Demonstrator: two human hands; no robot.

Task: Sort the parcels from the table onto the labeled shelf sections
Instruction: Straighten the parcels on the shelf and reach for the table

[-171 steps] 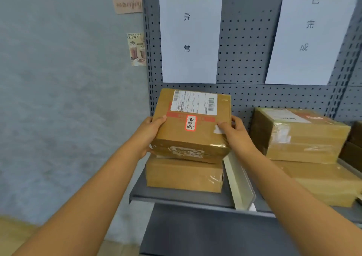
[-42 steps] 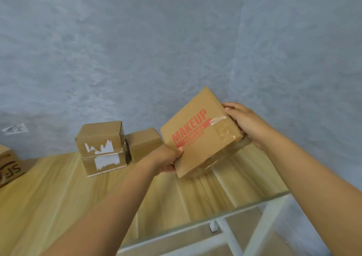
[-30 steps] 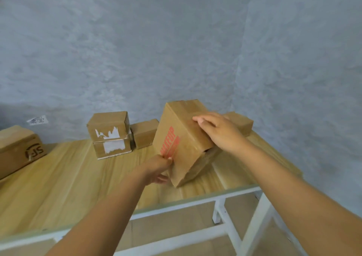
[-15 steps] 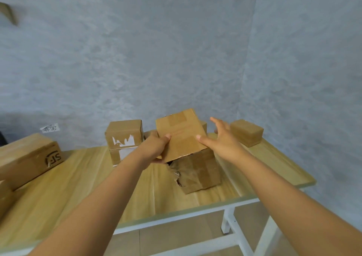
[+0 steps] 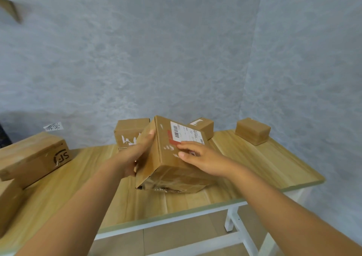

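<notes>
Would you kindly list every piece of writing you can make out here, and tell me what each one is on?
"SF": black logo on the end of the long box at the table's left, printed upside down from this view.
"异常", seemingly: handwritten on the white paper slip by the wall, also inverted, so not certain.
Shipping label on the held parcel: barcode and print too small to read.
Red sticker beside it: unreadable.

- My only view comes from the camera on my head, looking forward and down at a wooden table point(image 5: 260, 163) set in a corner of grey walls point(image 5: 156, 50).
- It sits close: my forearms run up from the bottom edge, and my left hand point(image 5: 133, 157) and right hand point(image 5: 199, 157) meet mid-frame.
- No second view shares this scene.
</notes>
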